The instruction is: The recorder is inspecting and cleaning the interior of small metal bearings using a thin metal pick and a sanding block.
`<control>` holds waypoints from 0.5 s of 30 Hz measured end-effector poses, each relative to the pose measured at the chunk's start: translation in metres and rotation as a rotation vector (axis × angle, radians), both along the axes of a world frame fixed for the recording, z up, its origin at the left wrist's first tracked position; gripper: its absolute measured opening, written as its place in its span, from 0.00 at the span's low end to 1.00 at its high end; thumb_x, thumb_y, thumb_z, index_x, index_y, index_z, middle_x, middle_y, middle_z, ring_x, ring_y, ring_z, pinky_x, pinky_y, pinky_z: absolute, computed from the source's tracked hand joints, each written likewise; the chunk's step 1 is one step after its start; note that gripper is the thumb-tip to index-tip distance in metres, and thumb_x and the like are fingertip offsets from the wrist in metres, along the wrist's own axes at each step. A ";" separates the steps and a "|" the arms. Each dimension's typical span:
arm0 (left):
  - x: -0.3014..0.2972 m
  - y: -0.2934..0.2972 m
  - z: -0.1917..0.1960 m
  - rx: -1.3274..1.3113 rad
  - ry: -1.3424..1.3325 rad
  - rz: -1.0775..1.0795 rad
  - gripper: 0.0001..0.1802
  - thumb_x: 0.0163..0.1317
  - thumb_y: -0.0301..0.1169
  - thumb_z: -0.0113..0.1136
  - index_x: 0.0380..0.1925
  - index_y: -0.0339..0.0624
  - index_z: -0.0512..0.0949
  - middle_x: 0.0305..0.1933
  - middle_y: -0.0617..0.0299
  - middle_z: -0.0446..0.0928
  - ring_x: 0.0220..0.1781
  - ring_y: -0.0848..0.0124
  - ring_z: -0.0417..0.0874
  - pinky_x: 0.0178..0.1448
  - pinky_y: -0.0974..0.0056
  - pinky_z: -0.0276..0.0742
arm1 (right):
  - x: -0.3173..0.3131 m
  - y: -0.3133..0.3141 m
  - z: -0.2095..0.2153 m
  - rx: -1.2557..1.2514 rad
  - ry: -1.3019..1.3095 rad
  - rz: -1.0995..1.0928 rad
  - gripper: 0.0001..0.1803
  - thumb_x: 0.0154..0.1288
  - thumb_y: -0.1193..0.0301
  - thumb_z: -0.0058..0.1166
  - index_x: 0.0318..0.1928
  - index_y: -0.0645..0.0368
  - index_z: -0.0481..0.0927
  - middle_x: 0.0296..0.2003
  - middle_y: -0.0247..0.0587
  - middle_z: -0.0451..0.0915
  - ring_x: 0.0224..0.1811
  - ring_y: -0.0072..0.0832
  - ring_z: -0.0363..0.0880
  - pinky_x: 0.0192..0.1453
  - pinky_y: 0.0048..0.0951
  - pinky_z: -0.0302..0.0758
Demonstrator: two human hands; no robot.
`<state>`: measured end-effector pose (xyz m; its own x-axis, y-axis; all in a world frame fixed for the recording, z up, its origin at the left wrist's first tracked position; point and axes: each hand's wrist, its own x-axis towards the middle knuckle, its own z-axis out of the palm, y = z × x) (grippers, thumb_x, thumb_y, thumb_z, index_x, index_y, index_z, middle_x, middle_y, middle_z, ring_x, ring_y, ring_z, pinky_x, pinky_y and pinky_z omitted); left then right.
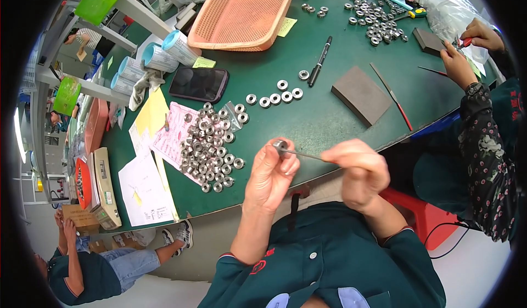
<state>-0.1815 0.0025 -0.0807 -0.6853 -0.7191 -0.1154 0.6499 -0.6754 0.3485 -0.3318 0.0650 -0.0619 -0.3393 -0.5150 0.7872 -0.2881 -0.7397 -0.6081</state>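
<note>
Just off the table's front edge, my left hand (270, 173) pinches a small steel ring (279, 145) between thumb and fingers. My right hand (359, 171) is closed round the end of a thin metal rod (307, 155), shaped like a slim needle file. The rod's far tip meets the ring; whether it passes into the bore I cannot make out. A heap of similar steel rings (211, 149) lies left of my left hand, partly on a pink sheet (171, 135). Several more rings (275, 98) stand loosely grouped farther back on the green table (247, 61).
Nearby lie a grey-brown block (362, 95), a red-handled file (392, 97), a black pen (320, 61) and a phone (198, 85). An orange basket (241, 17) stands at the back, a scale (104, 190) at left. A co-worker's hands (464, 61) work at the right.
</note>
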 end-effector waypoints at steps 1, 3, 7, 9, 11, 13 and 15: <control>-0.002 0.001 0.001 -0.036 -0.038 -0.011 0.18 0.57 0.37 0.60 0.39 0.34 0.72 0.32 0.61 0.70 0.25 0.78 0.64 0.32 0.72 0.60 | -0.002 0.005 0.002 -0.041 -0.050 0.008 0.03 0.61 0.77 0.49 0.34 0.65 0.72 0.31 0.48 0.80 0.28 0.36 0.80 0.30 0.29 0.76; -0.010 0.009 0.008 -0.041 -0.096 -0.027 0.17 0.58 0.36 0.59 0.39 0.33 0.72 0.32 0.62 0.71 0.26 0.78 0.65 0.32 0.72 0.61 | 0.004 -0.001 0.009 -0.027 0.128 0.020 0.05 0.64 0.74 0.47 0.34 0.65 0.72 0.30 0.51 0.80 0.27 0.36 0.80 0.29 0.28 0.76; 0.001 -0.003 0.003 -0.037 -0.062 0.066 0.16 0.60 0.37 0.56 0.39 0.33 0.72 0.33 0.62 0.70 0.27 0.77 0.65 0.34 0.71 0.62 | -0.003 0.008 0.008 -0.114 -0.170 0.000 0.14 0.71 0.65 0.36 0.37 0.65 0.67 0.33 0.54 0.76 0.28 0.39 0.79 0.31 0.34 0.80; 0.010 -0.007 0.006 0.008 -0.004 0.080 0.17 0.62 0.36 0.54 0.43 0.32 0.71 0.36 0.61 0.69 0.30 0.76 0.65 0.36 0.71 0.62 | -0.016 0.011 0.010 -0.175 -0.159 -0.123 0.15 0.72 0.63 0.32 0.40 0.64 0.63 0.34 0.54 0.73 0.27 0.37 0.77 0.30 0.34 0.80; 0.009 -0.004 0.011 0.040 0.070 0.026 0.18 0.63 0.34 0.53 0.47 0.31 0.68 0.37 0.59 0.69 0.33 0.74 0.67 0.38 0.70 0.64 | -0.024 0.014 0.006 -0.032 -0.219 -0.228 0.15 0.72 0.62 0.32 0.39 0.63 0.63 0.33 0.53 0.73 0.30 0.36 0.77 0.30 0.34 0.81; 0.012 0.001 0.022 -0.011 -0.028 0.033 0.17 0.63 0.32 0.52 0.48 0.31 0.68 0.39 0.57 0.69 0.34 0.73 0.67 0.40 0.69 0.65 | -0.027 0.015 0.001 -0.009 -0.296 -0.242 0.15 0.72 0.62 0.32 0.39 0.62 0.64 0.33 0.52 0.73 0.30 0.34 0.76 0.31 0.32 0.79; 0.012 0.013 0.043 -0.120 -0.009 0.013 0.20 0.62 0.33 0.54 0.49 0.29 0.67 0.39 0.52 0.72 0.32 0.71 0.73 0.38 0.69 0.70 | -0.029 0.020 0.004 -0.018 -0.353 -0.227 0.13 0.72 0.64 0.33 0.39 0.60 0.67 0.33 0.47 0.73 0.31 0.31 0.73 0.37 0.28 0.73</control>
